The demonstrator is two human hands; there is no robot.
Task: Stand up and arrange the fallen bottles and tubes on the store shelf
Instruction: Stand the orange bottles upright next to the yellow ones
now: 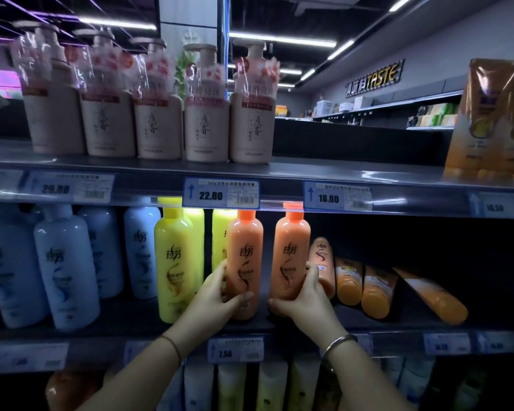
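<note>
Two orange bottles stand upright on the middle shelf (383,326). My left hand (217,295) grips the left orange bottle (245,253) low on its body. My right hand (304,295) grips the right orange bottle (291,250) near its base. Behind and right of it, a third orange bottle (322,262) leans back. Three orange tubes lie fallen to the right: one tube (349,281), a second tube (376,292), and a long tube (435,295) angled toward the front edge.
Yellow bottles (175,262) and pale blue bottles (66,268) stand left of the orange ones. Beige pump bottles (207,120) line the top shelf, with an orange pack (490,120) at its right end. Price tags (221,192) run along the shelf edges. More bottles fill the bottom shelf.
</note>
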